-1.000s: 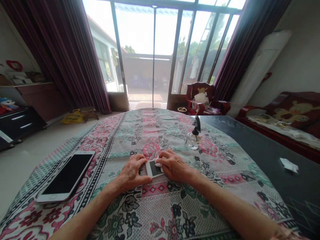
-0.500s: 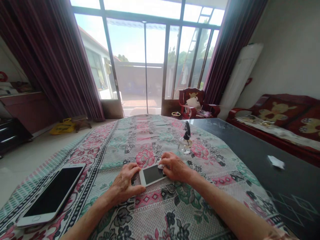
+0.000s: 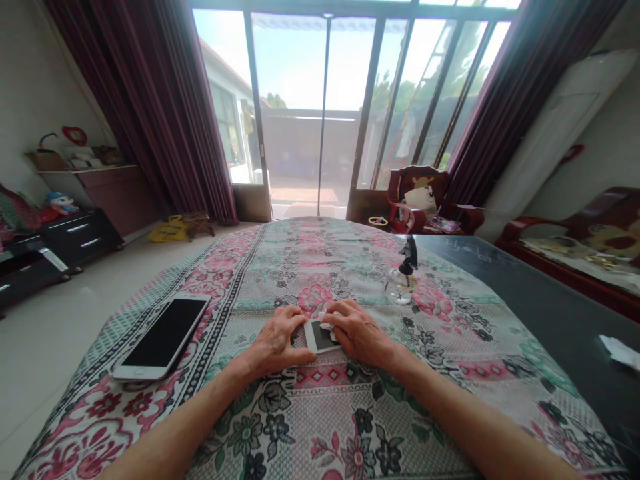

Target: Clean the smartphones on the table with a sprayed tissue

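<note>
While the right hand (image 3: 364, 335) wipes, its fingers (image 3: 345, 320) partly hide the phone (image 3: 319, 337).

A flowered tablecloth (image 3: 300, 433) bears a large phone (image 3: 165, 333), small phone (image 3: 320, 339) and spray bottle (image 3: 400, 287).

Phone (image 3: 163, 333): smooth, glossy black screen. Tablecloth (image 3: 320, 393): woven cloth, textured, matt. Spray bottle (image 3: 400, 287): clear, glossy body. Curtain (image 3: 150, 100): folded cloth.

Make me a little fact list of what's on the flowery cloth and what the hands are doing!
Left hand: at one end of the small phone
Right hand: pinching a white wipe over its screen
Big phone: left side, screen up, dark
Spray bottle: upright, clear with black top, beyond the right hand
Cloth: pink, green and black flowers
</note>
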The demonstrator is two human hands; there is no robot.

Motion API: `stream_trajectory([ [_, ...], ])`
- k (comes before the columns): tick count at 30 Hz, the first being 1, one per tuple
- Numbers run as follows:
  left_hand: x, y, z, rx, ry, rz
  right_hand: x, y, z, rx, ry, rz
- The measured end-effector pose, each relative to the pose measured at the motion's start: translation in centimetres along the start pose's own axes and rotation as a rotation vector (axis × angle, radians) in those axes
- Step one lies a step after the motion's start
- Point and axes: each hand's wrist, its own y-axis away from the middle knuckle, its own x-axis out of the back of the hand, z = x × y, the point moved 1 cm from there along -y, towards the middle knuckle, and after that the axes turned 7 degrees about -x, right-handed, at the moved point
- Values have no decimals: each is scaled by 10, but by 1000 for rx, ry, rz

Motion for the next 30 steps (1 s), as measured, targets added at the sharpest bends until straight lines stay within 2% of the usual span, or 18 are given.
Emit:
stream_trajectory([
  [7, -1, 1, -2, -32, -9, 11, 9, 1, 11, -71, 5, -22],
  [14, -5, 0, 5, -72, 10, -16, 24, 11, 19, -171, 21, -115],
  [20, -4, 0, -2, -41, 85, -29, 23, 16, 17, -80, 37, -89],
  [30, -4, -1, -5, -40, 96, -35, -2, 0, -11, 18, 21, -48],
])
